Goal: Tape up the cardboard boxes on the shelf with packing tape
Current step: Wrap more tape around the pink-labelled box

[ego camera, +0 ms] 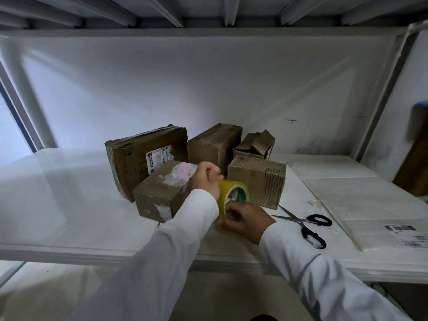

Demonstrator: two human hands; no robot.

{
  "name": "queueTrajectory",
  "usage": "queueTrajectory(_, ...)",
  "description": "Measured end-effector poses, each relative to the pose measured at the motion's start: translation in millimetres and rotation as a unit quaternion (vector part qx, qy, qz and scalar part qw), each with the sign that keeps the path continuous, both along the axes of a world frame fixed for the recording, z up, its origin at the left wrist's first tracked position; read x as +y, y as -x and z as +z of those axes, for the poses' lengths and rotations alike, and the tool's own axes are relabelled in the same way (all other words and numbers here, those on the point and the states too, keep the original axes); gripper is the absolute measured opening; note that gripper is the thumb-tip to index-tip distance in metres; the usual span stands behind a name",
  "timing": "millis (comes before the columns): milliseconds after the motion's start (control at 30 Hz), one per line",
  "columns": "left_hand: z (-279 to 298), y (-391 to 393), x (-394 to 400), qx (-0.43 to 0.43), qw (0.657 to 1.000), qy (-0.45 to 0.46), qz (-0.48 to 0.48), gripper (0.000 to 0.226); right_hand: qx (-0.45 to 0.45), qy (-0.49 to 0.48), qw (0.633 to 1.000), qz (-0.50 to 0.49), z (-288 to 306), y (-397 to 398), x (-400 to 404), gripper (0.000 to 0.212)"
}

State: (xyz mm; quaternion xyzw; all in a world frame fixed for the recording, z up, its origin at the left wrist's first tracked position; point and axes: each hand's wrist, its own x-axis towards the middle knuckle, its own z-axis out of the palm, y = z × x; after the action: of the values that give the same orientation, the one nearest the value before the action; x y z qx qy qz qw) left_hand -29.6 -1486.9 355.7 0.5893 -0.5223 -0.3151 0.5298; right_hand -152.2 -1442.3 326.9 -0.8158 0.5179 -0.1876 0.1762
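Right hand (246,220) grips yellow tape roll (232,195) on shelf (69,205) — left hand (206,179) pinches roll's top; scissors (305,224) at 3 o'clock, cardboard boxes (257,180) at 12.

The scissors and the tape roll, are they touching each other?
Apart. The head view shows bare white shelf between the scissors and the tape roll.

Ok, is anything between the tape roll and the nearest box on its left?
Nothing visible. The tape roll is held by both hands, the left hand over the front-left box right beside it. The scissors lie off right.
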Motion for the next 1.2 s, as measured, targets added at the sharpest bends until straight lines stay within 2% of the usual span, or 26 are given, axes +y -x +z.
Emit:
queueTrajectory(67, 3, -8, 2, -0.033, 0.997, 0.011, -0.075, 0.016, -0.076, 0.051, 0.996, -0.018, 13, 16, -2, 0.023)
queueTrajectory(133, 6, -19, 6, -0.113, 0.980, 0.036, -0.158, 0.015, -0.215, 0.135, 0.963, -0.087, 31, 28, -6, 0.028)
queueTrajectory(167, 9, -23, 9, -0.172, 0.965, 0.068, -0.188, 0.017, -0.262, 0.141, 0.948, -0.115, 41, 32, -11, 0.028)
queueTrajectory(233, 16, -25, 15, -0.295, 0.921, 0.133, -0.217, 0.017, -0.283, 0.062, 0.948, -0.129, 55, 32, -28, 0.029)
queueTrajectory(300, 21, -25, 16, -0.369, 0.884, 0.174, -0.226, 0.020, -0.231, -0.050, 0.968, -0.085, 54, 30, -37, 0.032)
queueTrajectory(333, 23, -25, 16, -0.374, 0.880, 0.188, -0.226, 0.023, -0.207, -0.094, 0.972, -0.058, 51, 26, -37, 0.032)
queueTrajectory(400, 25, -27, 16, -0.317, 0.895, 0.240, -0.203, 0.034, -0.200, -0.144, 0.969, -0.019, 50, 19, -33, 0.028)
queueTrajectory(433, 25, -30, 14, -0.283, 0.902, 0.274, -0.175, 0.039, -0.241, -0.181, 0.954, -0.006, 53, 16, -30, 0.028)
queueTrajectory(500, 20, -40, 8, -0.254, 0.912, 0.295, -0.127, 0.043, -0.344, -0.267, 0.900, 0.019, 54, 16, -25, 0.031)
queueTrajectory(567, 13, -48, 4, -0.254, 0.918, 0.282, -0.111, 0.039, -0.367, -0.318, 0.873, 0.049, 56, 14, -22, 0.028)
queueTrajectory(700, 13, -54, 4, -0.263, 0.937, 0.213, -0.089, 0.013, -0.334, -0.273, 0.902, 0.036, 60, 4, -25, 0.022)
queueTrajectory(733, 15, -57, 3, -0.272, 0.942, 0.183, -0.074, 0.015, -0.336, -0.256, 0.906, 0.022, 59, 4, -27, 0.021)
queueTrajectory(800, 18, -69, -3, -0.291, 0.953, 0.077, -0.030, 0.048, -0.330, -0.231, 0.915, -0.006, 53, 7, -32, 0.021)
queueTrajectory(833, 17, -78, -7, -0.329, 0.944, 0.000, -0.006, 0.073, -0.316, -0.225, 0.921, -0.022, 48, 8, -35, 0.020)
queueTrajectory(900, 9, -97, -10, -0.454, 0.874, -0.175, 0.006, 0.119, -0.284, -0.212, 0.933, -0.067, 37, 9, -37, 0.016)
queueTrajectory(933, 4, -105, -10, -0.485, 0.843, -0.233, 0.006, 0.132, -0.290, -0.206, 0.930, -0.089, 31, 8, -39, 0.016)
queueTrajectory(967, 4, -109, -7, -0.485, 0.836, -0.257, 0.004, 0.134, -0.309, -0.200, 0.923, -0.108, 28, 7, -40, 0.016)
queueTrajectory(1000, 3, -112, -10, -0.454, 0.854, -0.255, -0.002, 0.128, -0.324, -0.197, 0.918, -0.115, 26, 7, -40, 0.016)
queueTrajectory(1033, 8, -114, -10, -0.388, 0.890, -0.239, -0.014, 0.115, -0.328, -0.190, 0.918, -0.116, 25, 6, -40, 0.016)
queueTrajectory(1100, 25, -121, -12, -0.155, 0.956, -0.247, -0.045, 0.085, -0.315, -0.184, 0.925, -0.108, 25, 6, -41, 0.017)
queueTrajectory(1133, 32, -127, -13, -0.027, 0.959, -0.277, -0.054, 0.067, -0.314, -0.186, 0.925, -0.105, 25, 6, -41, 0.017)
queueTrajectory(1167, 34, -135, -13, 0.082, 0.943, -0.316, -0.058, 0.049, -0.321, -0.193, 0.921, -0.103, 26, 7, -40, 0.017)
queueTrajectory(1200, 34, -141, -11, 0.161, 0.923, -0.341, -0.070, 0.040, -0.332, -0.204, 0.915, -0.103, 26, 8, -40, 0.017)
